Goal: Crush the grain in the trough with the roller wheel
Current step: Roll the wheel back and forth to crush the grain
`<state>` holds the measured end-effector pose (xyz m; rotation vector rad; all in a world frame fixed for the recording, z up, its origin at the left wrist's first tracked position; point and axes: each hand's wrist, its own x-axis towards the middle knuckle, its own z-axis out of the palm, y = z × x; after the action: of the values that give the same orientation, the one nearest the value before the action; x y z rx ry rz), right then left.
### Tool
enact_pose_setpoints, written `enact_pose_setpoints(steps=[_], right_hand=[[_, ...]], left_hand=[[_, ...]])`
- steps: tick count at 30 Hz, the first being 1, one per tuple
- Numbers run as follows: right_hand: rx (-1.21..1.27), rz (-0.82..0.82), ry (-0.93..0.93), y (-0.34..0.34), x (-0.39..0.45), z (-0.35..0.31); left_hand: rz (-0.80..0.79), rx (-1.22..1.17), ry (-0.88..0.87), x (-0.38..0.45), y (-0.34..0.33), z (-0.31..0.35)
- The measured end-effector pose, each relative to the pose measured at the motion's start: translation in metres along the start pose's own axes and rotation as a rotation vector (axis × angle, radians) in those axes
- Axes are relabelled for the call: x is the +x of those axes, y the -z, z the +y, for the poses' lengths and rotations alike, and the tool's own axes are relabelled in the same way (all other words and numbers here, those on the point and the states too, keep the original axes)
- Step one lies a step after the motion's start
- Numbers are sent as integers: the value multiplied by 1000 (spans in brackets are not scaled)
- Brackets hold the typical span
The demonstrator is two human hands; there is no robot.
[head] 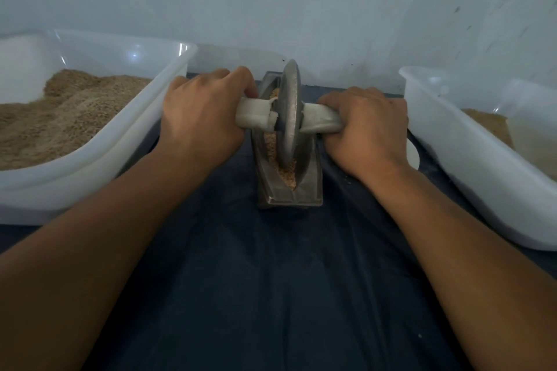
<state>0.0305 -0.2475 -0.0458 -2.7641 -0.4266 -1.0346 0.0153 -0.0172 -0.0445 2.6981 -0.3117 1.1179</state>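
Observation:
A grey metal roller wheel (290, 105) stands upright in a narrow metal trough (310, 187) in the middle of the table. Tan grain (286, 173) lies along the trough's groove, under and in front of the wheel. A pale wrapped handle (256, 113) runs through the wheel's hub to both sides. My left hand (205, 111) grips the left end of the handle. My right hand (366, 126) grips the right end. The far end of the trough is hidden behind the wheel.
A white plastic tub (126, 141) heaped with tan grain stands on the left. A second white tub (470, 159) holding some grain stands on the right. A dark blue cloth (271, 280) covers the table. A pale wall rises close behind.

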Motion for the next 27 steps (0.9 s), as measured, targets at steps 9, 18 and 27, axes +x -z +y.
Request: enact_pose_setpoints(steps=[9, 18, 27], right_hand=[[-30, -30, 61, -10, 1, 8], [-78, -76, 71, -33, 21, 17], [-92, -237, 14, -45, 52, 22]], left_hand=[[-74, 157, -41, 1, -18, -4], [-60, 213, -53, 23, -39, -7], [-34, 236, -58, 42, -58, -18]])
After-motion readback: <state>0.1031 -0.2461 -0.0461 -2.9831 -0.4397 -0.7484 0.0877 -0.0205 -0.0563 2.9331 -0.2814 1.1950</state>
